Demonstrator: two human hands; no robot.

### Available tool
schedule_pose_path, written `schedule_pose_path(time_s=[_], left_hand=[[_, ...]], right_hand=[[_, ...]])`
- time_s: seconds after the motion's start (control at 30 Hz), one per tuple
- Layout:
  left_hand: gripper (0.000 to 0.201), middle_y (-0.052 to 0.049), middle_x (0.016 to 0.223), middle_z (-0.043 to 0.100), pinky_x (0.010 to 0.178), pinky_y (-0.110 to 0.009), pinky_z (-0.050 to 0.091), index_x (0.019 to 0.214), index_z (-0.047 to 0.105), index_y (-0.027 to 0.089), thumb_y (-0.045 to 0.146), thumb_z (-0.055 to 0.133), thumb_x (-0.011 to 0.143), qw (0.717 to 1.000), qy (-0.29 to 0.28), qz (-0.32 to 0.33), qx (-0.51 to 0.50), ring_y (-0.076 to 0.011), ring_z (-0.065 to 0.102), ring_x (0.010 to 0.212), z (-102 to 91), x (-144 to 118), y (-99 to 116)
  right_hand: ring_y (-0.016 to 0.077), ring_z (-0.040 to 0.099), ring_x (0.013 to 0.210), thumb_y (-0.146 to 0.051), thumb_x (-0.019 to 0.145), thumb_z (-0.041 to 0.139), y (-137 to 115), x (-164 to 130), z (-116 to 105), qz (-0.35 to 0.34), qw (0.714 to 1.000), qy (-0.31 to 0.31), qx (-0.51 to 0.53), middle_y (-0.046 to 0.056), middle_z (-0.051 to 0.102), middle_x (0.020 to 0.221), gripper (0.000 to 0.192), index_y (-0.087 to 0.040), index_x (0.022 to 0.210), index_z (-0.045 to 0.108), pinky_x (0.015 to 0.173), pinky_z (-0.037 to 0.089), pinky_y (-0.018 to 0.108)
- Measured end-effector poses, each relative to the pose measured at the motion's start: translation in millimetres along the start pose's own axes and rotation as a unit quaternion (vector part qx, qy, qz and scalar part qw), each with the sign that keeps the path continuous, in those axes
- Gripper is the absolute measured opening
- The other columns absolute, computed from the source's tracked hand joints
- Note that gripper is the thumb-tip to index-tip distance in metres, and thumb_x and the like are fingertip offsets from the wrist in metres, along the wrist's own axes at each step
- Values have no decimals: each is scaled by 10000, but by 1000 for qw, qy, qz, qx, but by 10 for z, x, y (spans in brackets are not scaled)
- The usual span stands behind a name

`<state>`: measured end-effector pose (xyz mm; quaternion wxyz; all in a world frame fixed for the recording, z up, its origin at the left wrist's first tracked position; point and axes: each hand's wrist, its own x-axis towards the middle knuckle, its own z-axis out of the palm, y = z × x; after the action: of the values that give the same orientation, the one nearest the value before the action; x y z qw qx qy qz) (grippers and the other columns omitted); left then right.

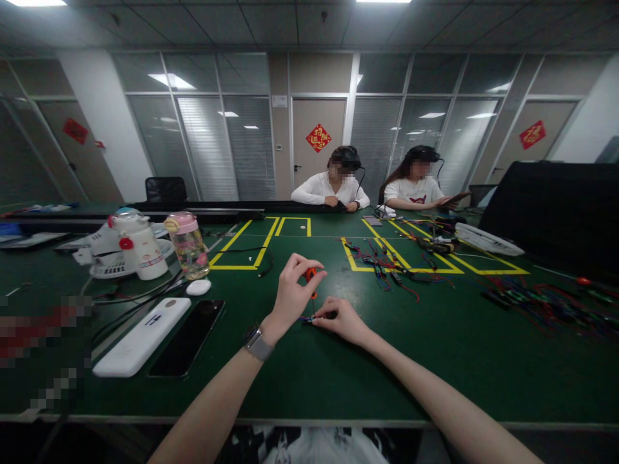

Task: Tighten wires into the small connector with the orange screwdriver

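A small screwdriver (310,275) with an orange and black handle stands nearly upright. The fingers of my left hand (292,291) are closed around its handle. Its thin shaft points down at a small dark part with thin wires (307,319), low over the green table. My right hand (341,319) pinches this part at its right side between thumb and fingertips. Much of the part is hidden by those fingers, so its exact kind does not show. Whether the screwdriver's tip touches it cannot be made out.
Left of my hands lie a black phone (187,338), a white slab-like device (142,336), a white case (198,287) and two bottles (186,248). Wired modules (382,258) lie ahead right, and a wire heap (541,299) farther right. Two people sit opposite.
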<state>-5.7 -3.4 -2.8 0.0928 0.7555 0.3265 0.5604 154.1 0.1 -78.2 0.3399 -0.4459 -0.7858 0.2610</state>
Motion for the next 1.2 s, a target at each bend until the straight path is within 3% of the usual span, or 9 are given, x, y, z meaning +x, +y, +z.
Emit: schedule_pose_path(time_s=[0.1,0.2,0.3,0.47,0.63,0.7,0.83,1.03,1.2], left_hand=[[224,-69,1021,562,855,-327,487,1069,663,201,272,487,949,997,22,34,65,-179,575,930,13,-13,-9],[332,-86,1186,569,927,-339,481,1254,563,220,221,363,989,999,-34,30,-13,-180,584,1044,27,-8,-9],[279,-54,1040,615,795,-280,525,1207,594,221,252,465,962,995,-61,-5,-80,-154,625,896,21,5,-8],[212,-43,952,582,818,-303,505,1079,668,208,284,539,930,1000,14,-1,14,-163,597,879,2,-1,-13],[345,-75,1137,614,870,-323,529,1301,536,223,244,392,987,988,-59,-40,-139,-155,637,956,34,7,-18],[308,-56,1039,630,778,-286,550,1238,589,216,261,490,950,983,-61,-59,-162,-147,643,872,29,15,-17],[179,-16,876,569,761,-274,520,1007,702,222,303,649,856,998,10,-35,-46,-147,589,813,-11,21,-14],[332,-71,1086,613,853,-303,514,1266,574,206,243,424,972,982,-67,-69,-164,-161,623,957,-7,36,-41],[199,-25,899,565,751,-270,507,1015,692,200,297,656,845,995,-13,-59,-82,-147,583,819,-10,23,-42]], right_hand=[[144,559,663,-199,750,733,-9,-12,-15,-25,999,-5,-28,31,615,728,69,-163,797,769,625,419,254],[147,562,692,-161,761,699,4,-26,-45,-59,997,-24,-43,30,610,759,98,-160,846,749,649,429,256],[147,573,718,-103,748,670,28,-35,-71,-60,997,-34,-28,30,616,786,162,-149,894,723,664,445,251],[146,573,729,-88,741,657,46,-32,-82,-55,998,-37,-22,22,616,783,129,-153,843,703,678,454,250],[145,574,729,-100,753,654,48,-29,-87,-66,997,-42,-18,20,617,790,123,-158,852,699,683,456,251],[147,575,732,-102,758,652,42,-33,-91,-70,996,-40,-23,18,611,786,119,-162,850,698,685,455,253],[147,573,736,-100,762,652,21,-41,-103,-69,996,-39,-33,16,601,786,115,-167,844,696,689,452,255],[147,574,738,-97,756,657,37,-38,-102,-72,996,-48,-33,19,608,797,147,-161,880,702,686,448,253],[147,572,741,-76,736,652,54,-45,-88,-65,996,-42,-35,16,606,803,178,-169,880,701,675,447,248]])
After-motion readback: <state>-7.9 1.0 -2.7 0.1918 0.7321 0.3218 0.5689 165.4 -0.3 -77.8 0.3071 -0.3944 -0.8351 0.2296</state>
